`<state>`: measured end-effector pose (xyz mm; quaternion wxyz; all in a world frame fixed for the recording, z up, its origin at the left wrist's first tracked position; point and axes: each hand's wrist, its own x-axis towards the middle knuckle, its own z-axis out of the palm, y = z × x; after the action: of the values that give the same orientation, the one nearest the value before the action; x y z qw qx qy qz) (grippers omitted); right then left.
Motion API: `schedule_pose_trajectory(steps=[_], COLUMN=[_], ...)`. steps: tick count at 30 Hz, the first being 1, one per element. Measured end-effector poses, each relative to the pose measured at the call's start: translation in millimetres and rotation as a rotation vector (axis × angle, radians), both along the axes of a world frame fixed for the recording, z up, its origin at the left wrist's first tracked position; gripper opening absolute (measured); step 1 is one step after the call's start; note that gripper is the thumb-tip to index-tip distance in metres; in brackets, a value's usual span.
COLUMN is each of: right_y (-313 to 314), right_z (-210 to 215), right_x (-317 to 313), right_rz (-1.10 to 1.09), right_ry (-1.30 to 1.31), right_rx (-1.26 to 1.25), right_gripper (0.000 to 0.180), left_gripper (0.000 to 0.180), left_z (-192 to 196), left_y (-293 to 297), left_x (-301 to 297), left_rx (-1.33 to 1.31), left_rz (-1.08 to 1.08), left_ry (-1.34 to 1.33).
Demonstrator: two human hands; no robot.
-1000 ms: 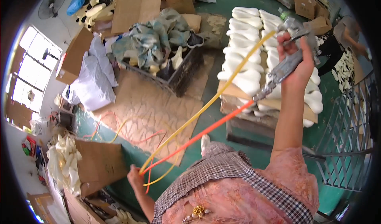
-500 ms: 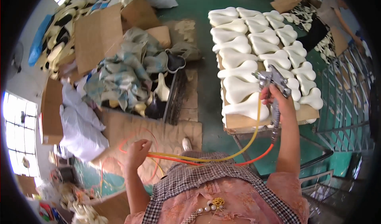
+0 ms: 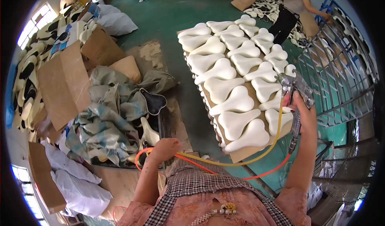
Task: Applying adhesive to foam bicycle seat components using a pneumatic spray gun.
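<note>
In my right hand [image 3: 303, 107] is a metal spray gun [image 3: 301, 90], raised at the right edge of a stack of white saddle-shaped foam pieces [image 3: 234, 99]. My fingers wrap round its handle. A yellow hose [image 3: 279, 126] and an orange hose [image 3: 266, 174] run from the gun in a slack curve across my apron. My left hand [image 3: 165, 149] is closed round both hoses, left of the stack's near corner. The foam pieces lie in rows on cardboard sheets, with more layers showing beneath along the left side.
Left, a crumpled grey-green cloth [image 3: 108, 105] covers a bin beside a black saddle [image 3: 153, 101]. White sacks [image 3: 80, 190] and cardboard boxes [image 3: 44, 178] stand nearer. Metal racks [image 3: 335, 81] flank the right side. A co-worker [image 3: 298, 1] is at the far right, near piled saddle pieces.
My view has turned right, so the stack sits further left and appears rotated. The spray gun has shifted toward the stack's right edge. My left hand has come rightward with the hoses.
</note>
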<state>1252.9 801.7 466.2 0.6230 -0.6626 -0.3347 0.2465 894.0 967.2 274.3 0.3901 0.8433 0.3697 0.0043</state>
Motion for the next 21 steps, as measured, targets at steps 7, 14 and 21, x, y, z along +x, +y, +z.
schedule_pose_trajectory(steps=[7,14,21], right_y=[118.8,297.8,436.1], right_z=[40.2,53.0,47.7], right_x=[25.1,43.1,86.5], right_rz=[-0.021,0.019,-0.090], right_ry=[-0.157,-0.192,-0.328], right_rx=[-0.096,-0.230,-0.425], right_gripper=[0.025,0.021,0.023], left_gripper=[0.034,0.033,0.035], left_z=[-8.1,-26.5,-52.2], left_y=[99.0,232.6,341.5], left_x=[43.6,98.0,102.6], left_rx=[-0.153,-0.308,-0.439], left_rz=[-0.101,-0.206,-0.184], left_ry=[-0.045,-0.029,-0.040])
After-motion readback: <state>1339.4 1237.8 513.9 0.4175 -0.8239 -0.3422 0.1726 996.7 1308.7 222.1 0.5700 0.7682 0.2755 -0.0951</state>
